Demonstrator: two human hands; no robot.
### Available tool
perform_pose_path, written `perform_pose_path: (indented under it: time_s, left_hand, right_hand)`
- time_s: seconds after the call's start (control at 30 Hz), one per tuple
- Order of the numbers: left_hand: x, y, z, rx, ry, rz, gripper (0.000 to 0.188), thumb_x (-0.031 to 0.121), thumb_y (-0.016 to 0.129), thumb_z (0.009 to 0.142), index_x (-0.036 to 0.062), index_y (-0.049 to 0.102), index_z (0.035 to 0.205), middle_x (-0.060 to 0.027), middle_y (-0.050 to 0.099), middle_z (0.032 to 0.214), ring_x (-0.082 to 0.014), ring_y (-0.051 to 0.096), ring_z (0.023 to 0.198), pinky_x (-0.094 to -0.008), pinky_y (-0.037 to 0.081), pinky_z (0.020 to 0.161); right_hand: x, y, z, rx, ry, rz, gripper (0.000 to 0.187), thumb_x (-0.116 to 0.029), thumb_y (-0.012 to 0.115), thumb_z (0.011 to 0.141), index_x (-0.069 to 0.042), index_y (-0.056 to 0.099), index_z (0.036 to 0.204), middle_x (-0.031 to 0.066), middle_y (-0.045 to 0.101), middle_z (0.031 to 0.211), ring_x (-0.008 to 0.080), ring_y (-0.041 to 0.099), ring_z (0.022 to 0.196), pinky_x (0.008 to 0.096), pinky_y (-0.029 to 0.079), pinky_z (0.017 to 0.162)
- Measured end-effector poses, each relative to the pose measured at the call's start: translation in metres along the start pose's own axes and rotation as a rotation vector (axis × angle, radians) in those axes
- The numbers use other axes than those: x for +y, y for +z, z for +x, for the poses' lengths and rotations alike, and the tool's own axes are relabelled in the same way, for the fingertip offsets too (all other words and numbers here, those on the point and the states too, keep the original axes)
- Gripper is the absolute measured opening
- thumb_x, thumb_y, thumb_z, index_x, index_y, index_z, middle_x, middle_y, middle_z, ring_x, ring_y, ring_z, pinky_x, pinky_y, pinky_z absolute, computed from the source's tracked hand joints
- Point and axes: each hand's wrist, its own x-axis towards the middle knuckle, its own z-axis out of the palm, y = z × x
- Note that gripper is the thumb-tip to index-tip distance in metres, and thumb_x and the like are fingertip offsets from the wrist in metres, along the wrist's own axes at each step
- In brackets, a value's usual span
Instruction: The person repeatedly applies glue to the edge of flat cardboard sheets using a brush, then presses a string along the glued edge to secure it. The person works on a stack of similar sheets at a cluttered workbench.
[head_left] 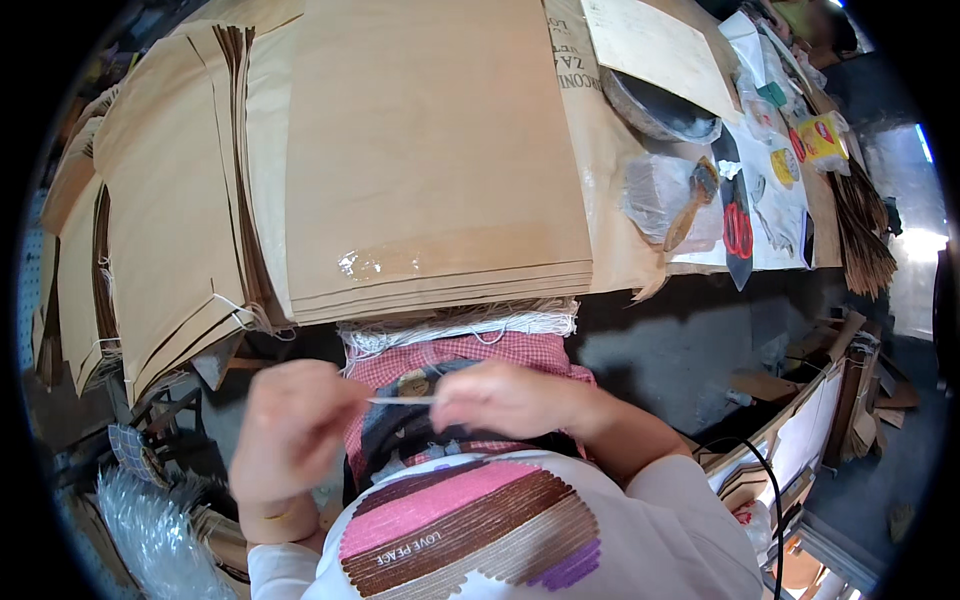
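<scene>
Above my lap, a short length of white string [402,400] is stretched level between my two hands. My left hand [292,425], smeared by motion, is closed at the string's left end. The right hand [505,398] pinches its other end, with the fingers curled toward my left. Just beyond them, a bundle of white strings [470,328] lies along the table's front edge, a few strands hanging loose. On the table, a stack of brown paper sheets [435,150] has its near edges fanned in steps, with shiny wet patches [375,263] near the front.
Tied brown paper bundles [165,190] stand at the left. At the right lie a brush [692,205] on a plastic-wrapped block, red-handled scissors [738,230], a bowl [655,105] partly under a pale board [660,50], and a yellow packet [822,142]. Clear plastic [160,535] sits low left.
</scene>
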Motion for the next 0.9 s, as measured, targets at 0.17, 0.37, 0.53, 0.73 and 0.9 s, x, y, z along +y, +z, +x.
perform_pose_path:
  time_s: [0.17, 0.37, 0.53, 0.73, 0.9]
  left_hand:
    - [-0.038, -0.022, -0.023, 0.266, -0.252, 0.075, 0.009, -0.008, 0.065, 0.073, -0.0037, 0.064, 0.081, -0.0079, 0.056, 0.064, -0.0157, 0.052, 0.057, -0.0278, 0.040, 0.053]
    - [-0.124, 0.011, 0.023, 0.238, -0.286, -0.042, 0.008, -0.001, 0.066, 0.079, -0.0043, 0.066, 0.086, -0.0071, 0.061, 0.070, -0.0114, 0.055, 0.064, -0.0245, 0.044, 0.059]
    - [-0.153, 0.034, 0.023, 0.256, -0.387, 0.073, 0.008, 0.003, 0.069, 0.078, -0.0043, 0.066, 0.079, -0.0078, 0.061, 0.074, -0.0139, 0.058, 0.069, -0.0266, 0.045, 0.062]
    - [-0.137, 0.042, 0.023, 0.446, -0.039, 0.670, 0.017, 0.001, 0.069, 0.070, 0.0030, 0.064, 0.086, -0.0085, 0.058, 0.082, -0.0258, 0.056, 0.079, -0.0344, 0.045, 0.070]
    - [-0.151, 0.048, 0.009, 0.285, -0.034, 0.484, 0.024, -0.005, 0.061, 0.074, 0.0029, 0.062, 0.097, -0.0111, 0.058, 0.093, -0.0276, 0.057, 0.084, -0.0353, 0.045, 0.075]
  right_hand:
    - [-0.007, -0.050, -0.070, 0.608, 0.030, -0.299, 0.014, -0.005, 0.060, 0.086, -0.002, 0.068, 0.098, 0.0046, 0.064, 0.087, 0.0108, 0.059, 0.077, 0.0249, 0.047, 0.067]
    - [0.005, -0.120, -0.056, 0.999, 0.183, -0.378, 0.013, -0.009, 0.067, 0.079, 0.001, 0.067, 0.088, 0.0030, 0.065, 0.075, 0.0106, 0.059, 0.070, 0.0252, 0.048, 0.066]
    - [0.042, -0.134, -0.040, 1.011, 0.266, -0.582, 0.012, -0.008, 0.069, 0.074, -0.003, 0.066, 0.085, 0.0086, 0.063, 0.074, 0.0134, 0.057, 0.067, 0.0266, 0.048, 0.066]
    - [0.058, -0.140, -0.047, 1.048, 0.167, -0.293, 0.015, -0.001, 0.069, 0.076, -0.005, 0.055, 0.080, -0.0046, 0.049, 0.067, 0.0048, 0.047, 0.058, 0.0197, 0.038, 0.051]
    - [0.053, -0.133, -0.049, 0.954, 0.101, 0.015, 0.022, 0.002, 0.069, 0.075, -0.007, 0.050, 0.081, -0.0039, 0.048, 0.069, 0.0039, 0.047, 0.062, 0.0182, 0.035, 0.050]
